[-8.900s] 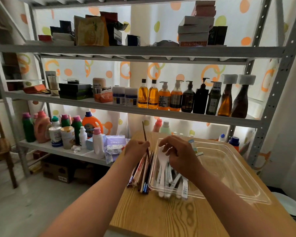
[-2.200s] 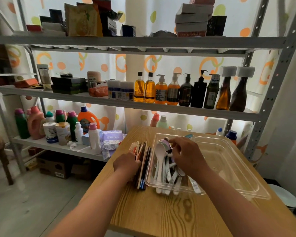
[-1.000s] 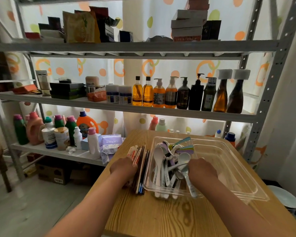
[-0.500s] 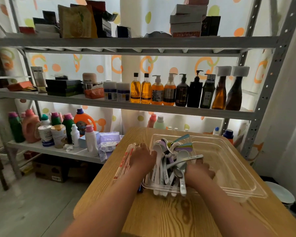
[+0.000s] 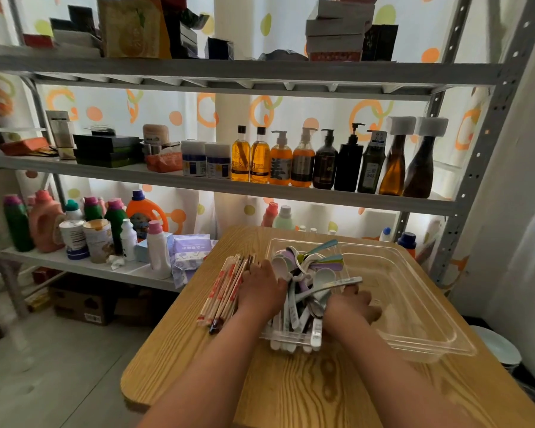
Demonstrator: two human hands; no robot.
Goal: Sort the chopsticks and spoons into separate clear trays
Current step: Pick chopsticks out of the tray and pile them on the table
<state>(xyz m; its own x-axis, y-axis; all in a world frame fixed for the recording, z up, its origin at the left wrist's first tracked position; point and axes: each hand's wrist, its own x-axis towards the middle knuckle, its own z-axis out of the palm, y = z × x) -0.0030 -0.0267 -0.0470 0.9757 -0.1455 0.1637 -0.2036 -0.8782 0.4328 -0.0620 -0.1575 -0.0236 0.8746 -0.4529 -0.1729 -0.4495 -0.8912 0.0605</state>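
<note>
A: Which parts of the person appear?

B: Two limbs: the left forearm (image 5: 216, 366) with the left hand (image 5: 261, 291), and the right forearm (image 5: 392, 372) with the right hand (image 5: 351, 307).

A: What covers them?

B: Bare skin along every visible stretch, wrists and backs of hands included. Knuckle ridges show on the right hand; the fingertips of both are too hidden to describe.

Daylight glowing through the spotted curtain (image 5: 331, 112), my forearms (image 5: 204, 375) dim against it, shelf uprights (image 5: 490, 128) bowed at the edges, floor (image 5: 44, 381) at left smeared with blur.
</note>
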